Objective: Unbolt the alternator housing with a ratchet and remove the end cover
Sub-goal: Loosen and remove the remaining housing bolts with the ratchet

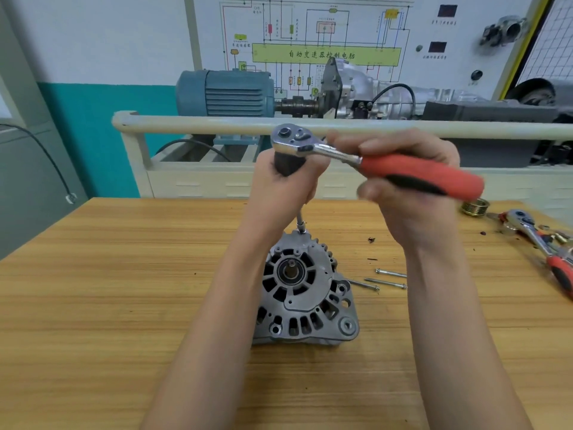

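nearest us the alternator (305,293) stands on the wooden table (124,290), end face up, three loose bolts (384,280) just beside it on our right. above its far edge our left hand (285,184) grips the upright extension bar (300,221), socket seated there. our right hand (412,181) curls round the ratchet (356,156) handle, which points right; we judge the next swing pivots on that vertical bar.
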A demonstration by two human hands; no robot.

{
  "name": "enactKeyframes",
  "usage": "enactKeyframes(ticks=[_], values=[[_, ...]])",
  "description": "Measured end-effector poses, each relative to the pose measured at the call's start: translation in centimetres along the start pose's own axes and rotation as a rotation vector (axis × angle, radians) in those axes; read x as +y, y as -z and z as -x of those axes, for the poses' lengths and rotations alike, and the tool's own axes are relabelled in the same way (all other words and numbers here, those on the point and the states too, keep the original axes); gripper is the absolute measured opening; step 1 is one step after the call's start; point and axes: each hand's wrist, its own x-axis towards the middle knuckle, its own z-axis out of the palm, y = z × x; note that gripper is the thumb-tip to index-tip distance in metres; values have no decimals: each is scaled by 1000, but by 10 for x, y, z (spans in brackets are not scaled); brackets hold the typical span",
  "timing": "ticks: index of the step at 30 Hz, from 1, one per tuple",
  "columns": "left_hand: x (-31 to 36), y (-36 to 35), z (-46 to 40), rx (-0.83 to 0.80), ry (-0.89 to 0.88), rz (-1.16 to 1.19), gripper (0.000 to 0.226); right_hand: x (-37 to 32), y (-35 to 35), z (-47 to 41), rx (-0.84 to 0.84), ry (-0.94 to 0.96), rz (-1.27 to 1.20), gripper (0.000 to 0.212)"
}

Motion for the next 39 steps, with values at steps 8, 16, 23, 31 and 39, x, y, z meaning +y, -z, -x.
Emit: enactKeyframes(ticks=[8,16,23,31,39], values=[[-2,-4,4,-212,4,-65,33,9,-5,-3,434,-293,-489,20],[-4,-7,-1,90,12,14,32,0,0,4,116,-109,-67,28],[-1,0,3,-154,-47,-36,28,4,-10,-1,454,-261,-295,19],[-2,-5,-1,-20,-13,1,28,2,-3,1,247,-194,-272,19],[-1,-1,2,-86,-37,-82,29,2,-6,0,317,-194,-313,20]])
